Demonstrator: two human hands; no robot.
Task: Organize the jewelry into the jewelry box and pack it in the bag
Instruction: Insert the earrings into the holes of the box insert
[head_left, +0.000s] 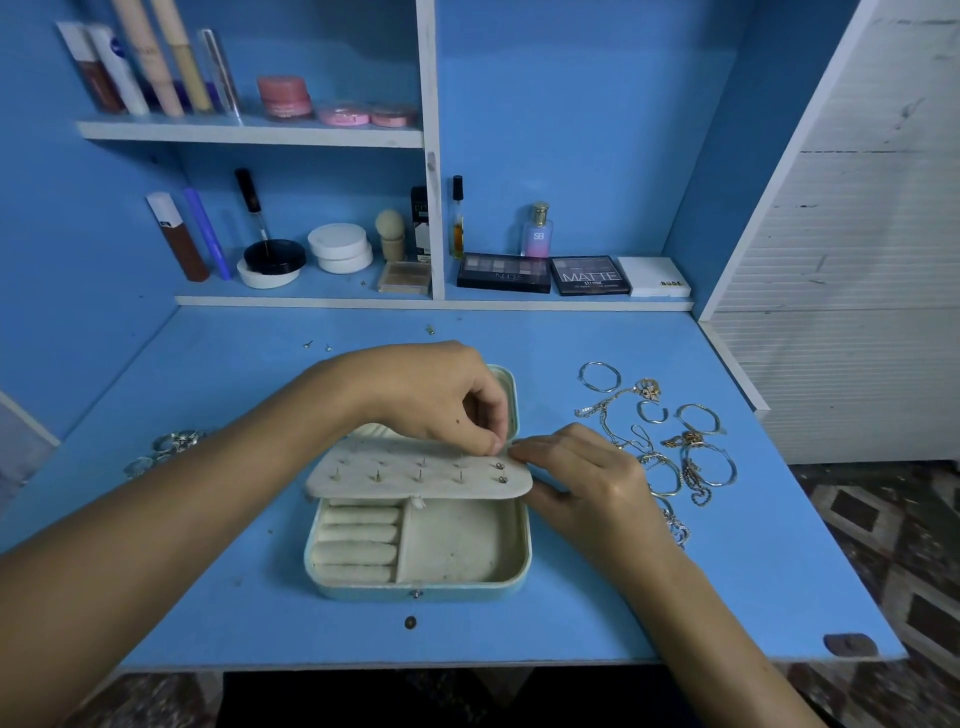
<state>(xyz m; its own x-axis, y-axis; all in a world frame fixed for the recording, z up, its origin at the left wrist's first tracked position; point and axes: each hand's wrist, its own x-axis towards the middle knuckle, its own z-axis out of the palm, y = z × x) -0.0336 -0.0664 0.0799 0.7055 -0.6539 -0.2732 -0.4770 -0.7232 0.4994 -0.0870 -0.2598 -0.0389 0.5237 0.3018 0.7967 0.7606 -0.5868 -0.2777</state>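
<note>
A pale blue jewelry box lies open on the blue desk, with ring rolls at its left and a bare compartment at its right. A cream earring flap with several stud posts through it is folded across the box. My left hand pinches at the flap's upper right edge. My right hand holds the flap's right end from beside and below. Bracelets and chains lie in a heap to the right. A few rings sit at the left, partly behind my left arm.
Tiny earring studs lie on the desk behind the box. Shelves at the back hold eyeshadow palettes, perfume bottles, powder jars and tubes. A white slatted panel stands to the right. The desk's front edge is near me.
</note>
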